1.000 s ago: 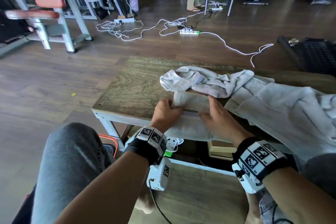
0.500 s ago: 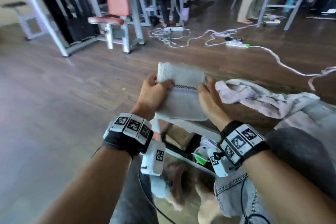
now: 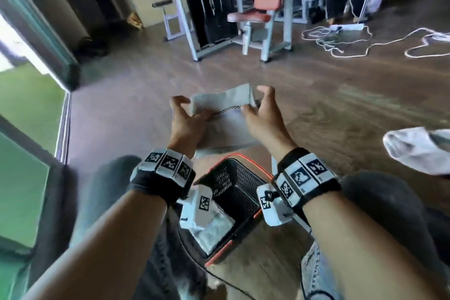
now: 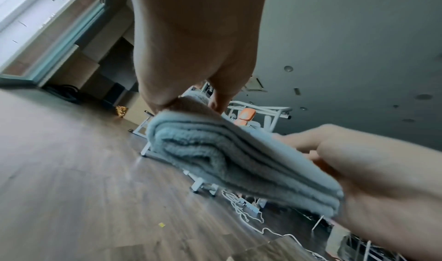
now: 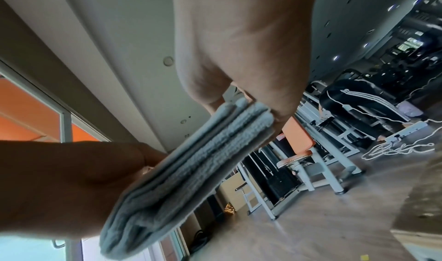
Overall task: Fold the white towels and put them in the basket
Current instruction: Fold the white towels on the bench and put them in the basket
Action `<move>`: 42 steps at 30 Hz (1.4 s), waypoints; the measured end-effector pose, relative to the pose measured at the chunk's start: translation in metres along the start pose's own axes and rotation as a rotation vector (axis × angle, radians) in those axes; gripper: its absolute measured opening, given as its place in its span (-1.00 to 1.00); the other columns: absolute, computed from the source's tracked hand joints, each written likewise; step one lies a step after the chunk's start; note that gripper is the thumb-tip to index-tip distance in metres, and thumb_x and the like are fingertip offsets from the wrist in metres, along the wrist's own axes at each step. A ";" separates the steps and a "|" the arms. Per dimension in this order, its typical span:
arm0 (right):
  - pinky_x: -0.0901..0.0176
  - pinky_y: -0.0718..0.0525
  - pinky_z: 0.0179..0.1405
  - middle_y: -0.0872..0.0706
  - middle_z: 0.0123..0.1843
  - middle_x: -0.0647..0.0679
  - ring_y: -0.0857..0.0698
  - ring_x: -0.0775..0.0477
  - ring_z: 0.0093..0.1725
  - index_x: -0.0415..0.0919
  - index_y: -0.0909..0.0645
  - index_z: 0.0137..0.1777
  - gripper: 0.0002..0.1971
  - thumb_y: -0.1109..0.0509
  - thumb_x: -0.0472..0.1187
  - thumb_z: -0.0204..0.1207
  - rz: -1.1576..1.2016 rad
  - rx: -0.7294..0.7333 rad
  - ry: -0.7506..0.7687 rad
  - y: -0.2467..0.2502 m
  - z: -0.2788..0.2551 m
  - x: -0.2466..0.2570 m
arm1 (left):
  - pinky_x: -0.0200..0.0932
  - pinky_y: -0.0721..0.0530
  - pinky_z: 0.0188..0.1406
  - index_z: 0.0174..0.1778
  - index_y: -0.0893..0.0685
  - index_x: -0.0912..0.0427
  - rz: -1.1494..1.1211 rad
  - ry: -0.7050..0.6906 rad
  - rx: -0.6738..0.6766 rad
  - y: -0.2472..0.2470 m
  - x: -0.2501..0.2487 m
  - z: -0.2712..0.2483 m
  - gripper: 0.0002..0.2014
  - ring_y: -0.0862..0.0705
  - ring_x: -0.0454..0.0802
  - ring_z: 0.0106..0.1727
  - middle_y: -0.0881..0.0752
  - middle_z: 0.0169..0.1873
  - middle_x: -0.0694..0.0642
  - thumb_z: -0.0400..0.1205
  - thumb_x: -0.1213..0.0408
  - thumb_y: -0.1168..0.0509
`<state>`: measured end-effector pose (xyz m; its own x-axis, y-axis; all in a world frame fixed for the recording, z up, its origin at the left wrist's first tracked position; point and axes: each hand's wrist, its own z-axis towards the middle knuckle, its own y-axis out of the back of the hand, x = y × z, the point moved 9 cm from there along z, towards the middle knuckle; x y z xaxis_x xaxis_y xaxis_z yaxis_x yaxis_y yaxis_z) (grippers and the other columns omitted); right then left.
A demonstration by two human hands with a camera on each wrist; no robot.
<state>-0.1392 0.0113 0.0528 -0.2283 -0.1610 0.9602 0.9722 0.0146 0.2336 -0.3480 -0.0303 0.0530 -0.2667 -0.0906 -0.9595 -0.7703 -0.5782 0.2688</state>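
A folded white towel, with a checkered stripe across it, is being held in the air above a black mesh basket with an orange rim. Its left edge is being gripped by the left hand, thumb on top and fingers beneath; its right edge is being pinched by the right hand in the same way. The stacked layers are being shown edge-on in both wrist views. Another folded towel is lying inside the basket. A crumpled towel is lying at the right, and white cables are being trailed across the wooden floor.
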 end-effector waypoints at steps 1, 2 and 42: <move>0.15 -0.58 0.00 -0.71 0.21 -0.16 -0.71 -0.14 0.07 -0.10 -0.27 0.52 -0.52 -0.34 -0.19 0.66 -0.005 0.025 -0.002 -0.010 0.003 0.000 | -0.21 -0.56 -0.44 0.02 -0.40 -0.07 0.014 0.001 -0.014 0.006 0.007 0.000 -0.64 -0.59 -0.03 -0.35 -0.62 -0.27 0.06 0.51 0.27 -0.46; 0.19 -0.53 -0.06 -0.70 0.20 -0.16 -0.69 -0.11 0.03 -0.10 -0.28 0.52 -0.52 -0.34 -0.18 0.65 -0.022 0.054 -0.009 -0.019 0.004 -0.002 | -0.22 -0.55 -0.45 -0.03 -0.46 -0.07 0.031 0.014 -0.022 0.011 0.015 0.001 -0.71 -0.62 0.01 -0.35 -0.65 -0.28 0.10 0.52 0.27 -0.45; -0.02 -0.61 0.16 -0.60 0.44 -0.26 -0.65 -0.30 0.34 -0.30 -0.52 0.43 -0.64 -0.25 -0.32 0.64 -1.088 0.881 -0.632 -0.240 0.023 -0.392 | -0.13 -0.64 -0.27 0.39 -0.62 0.10 0.184 0.790 0.509 -0.097 0.493 0.031 -0.58 -0.68 0.02 -0.22 -0.72 0.08 0.08 0.60 0.42 -0.26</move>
<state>-0.2840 0.0935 -0.3761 -0.9910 -0.0517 0.1231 0.0391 0.7691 0.6380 -0.4227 0.0057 -0.4430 -0.0846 -0.7733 -0.6284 -0.9642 -0.0955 0.2473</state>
